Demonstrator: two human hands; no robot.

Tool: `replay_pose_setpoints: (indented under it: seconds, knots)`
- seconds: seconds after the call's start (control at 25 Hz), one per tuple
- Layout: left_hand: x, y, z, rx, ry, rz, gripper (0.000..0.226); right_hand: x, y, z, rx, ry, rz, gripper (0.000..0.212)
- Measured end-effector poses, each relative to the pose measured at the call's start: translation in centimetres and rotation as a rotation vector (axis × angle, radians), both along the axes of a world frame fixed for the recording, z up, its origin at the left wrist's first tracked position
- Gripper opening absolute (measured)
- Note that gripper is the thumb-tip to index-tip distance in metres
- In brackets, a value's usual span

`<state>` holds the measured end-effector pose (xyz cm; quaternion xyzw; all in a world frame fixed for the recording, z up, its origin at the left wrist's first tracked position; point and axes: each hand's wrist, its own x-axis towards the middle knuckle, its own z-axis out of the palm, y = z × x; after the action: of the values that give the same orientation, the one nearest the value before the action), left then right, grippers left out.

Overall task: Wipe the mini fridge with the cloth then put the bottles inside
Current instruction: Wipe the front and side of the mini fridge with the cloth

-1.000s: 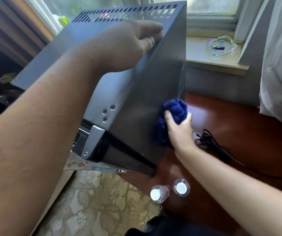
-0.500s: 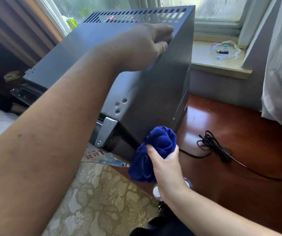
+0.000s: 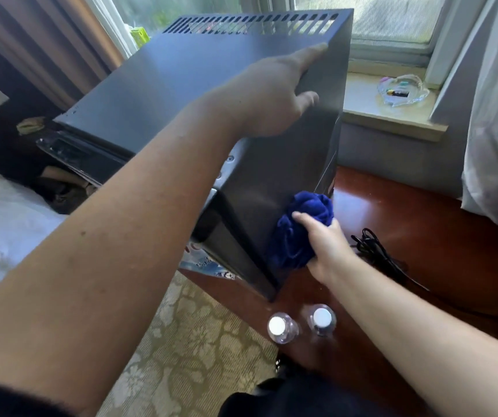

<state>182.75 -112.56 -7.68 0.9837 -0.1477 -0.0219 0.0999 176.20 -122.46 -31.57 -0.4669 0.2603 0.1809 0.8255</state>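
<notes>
Cloth (image 3: 298,233) back on fridge (image 3: 286,158) right panel, low. Right grip (image 3: 327,248) clenched round it; left grip (image 3: 267,97) flat, steadying top, holds nothing. Bottles (image 3: 282,328) upright on counter (image 3: 422,224), directly nearside of right grip.

A: Right side?
B: Polished red-brown wooden tabletop (image 3: 440,224); tangled black cord (image 3: 375,251) lying on it.
A: Far right?
B: Cream stone windowsill (image 3: 371,114), clear plastic pouch (image 3: 402,90) on it. White curtain (image 3: 488,139) hangs beside.
A: Left?
B: Beige floral carpet (image 3: 187,341) near, white bedsheet (image 3: 4,230) left, brown drape (image 3: 46,40) far left.
</notes>
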Motion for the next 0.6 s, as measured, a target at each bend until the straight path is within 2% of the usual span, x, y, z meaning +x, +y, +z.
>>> replay_pose_setpoints:
  seconds: [0.08,0.16,0.24,0.32,0.4,0.48,0.6]
  knots:
    - [-1.3,-0.9,0.6,-0.033,-0.077,-0.004,0.066,2.1,-1.7,1.9,0.046,-0.091,-0.026,0.047]
    - [-3.6,-2.0,0.2,-0.315,-0.173,-0.026,0.055,3.7,-3.3,2.9,0.039,-0.144,-0.07,0.052]
    - [-6.7,-3.6,-2.9,-0.656,-0.188,0.021,0.039,4.2,-4.7,2.7,0.046,-0.148,-0.103,0.061]
    - [-10.2,-5.1,-8.2,-0.912,0.001,0.222,0.029,3.9,-5.7,1.5,0.097,-0.125,-0.106,0.061]
    - [-12.6,-6.2,-13.6,-1.169,0.33,0.544,0.03,3.3,-6.5,0.0,0.093,-0.078,-0.117,0.056]
    - [-13.4,-6.5,-17.0,-1.368,0.559,0.885,0.036,2.5,-6.7,-1.4,0.089,-0.043,-0.109,0.053]
    - [-12.4,-6.4,-19.2,-1.598,0.729,1.063,0.023,1.3,-5.7,-2.6,0.016,-0.046,0.014,0.05]
